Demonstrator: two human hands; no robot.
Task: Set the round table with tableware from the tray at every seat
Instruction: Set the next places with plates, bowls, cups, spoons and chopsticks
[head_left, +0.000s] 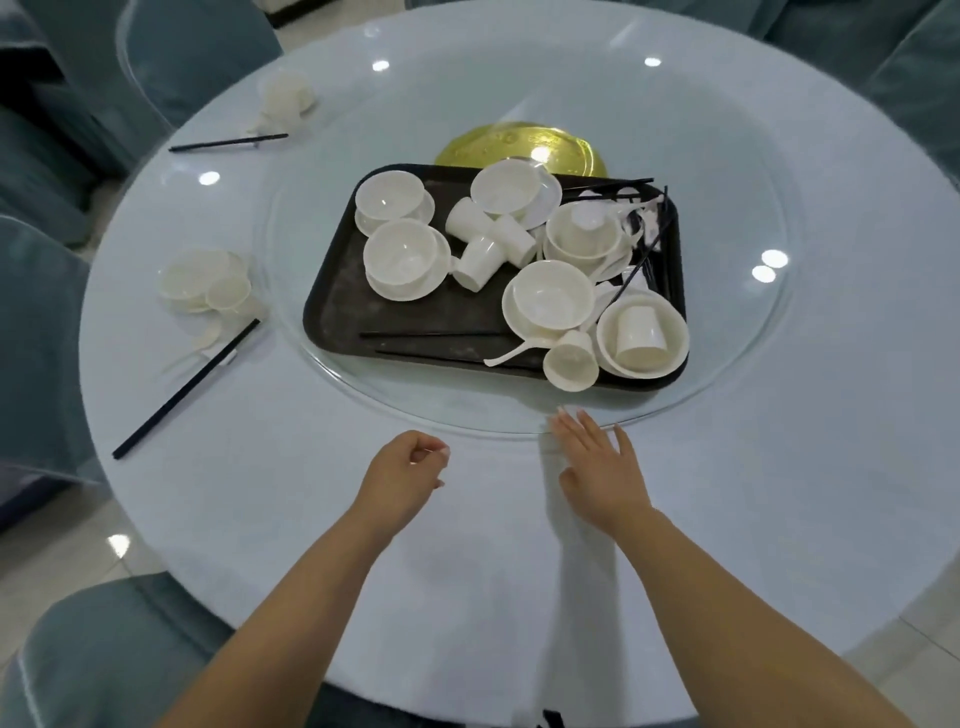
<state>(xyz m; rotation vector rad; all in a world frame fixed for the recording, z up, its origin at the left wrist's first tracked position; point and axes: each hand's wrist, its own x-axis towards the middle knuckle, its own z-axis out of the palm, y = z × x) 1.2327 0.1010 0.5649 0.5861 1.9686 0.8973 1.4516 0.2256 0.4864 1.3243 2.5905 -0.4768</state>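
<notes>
We see the right hand (597, 462) stretched flat with straight fingers, its fingertips (563, 423) at the near rim of the glass turntable (737, 384), holding nothing. The left hand (402, 470) hovers just beside it over the white worktop (467, 597), its fingers loosely curled and empty.

Beyond the hands we find the dark tray (395, 312) on the turntable, near its front edge. On the tray we count several white bowls on plates (402, 260), a group of white cups lying on their sides (488, 239), one cup inside a bowl (641, 332), a white spoon (511, 353) and black chopsticks (431, 335) along the near side. Behind the tray a golden disc (519, 143) shows through the glass.

To the left, on the worktop, we see one place setting (205, 283) with chopsticks (187, 389) beside it, and a second setting (285, 96) further away, also with chopsticks (228, 142). Chairs with blue-grey covers (104, 654) stand around the worktop.
</notes>
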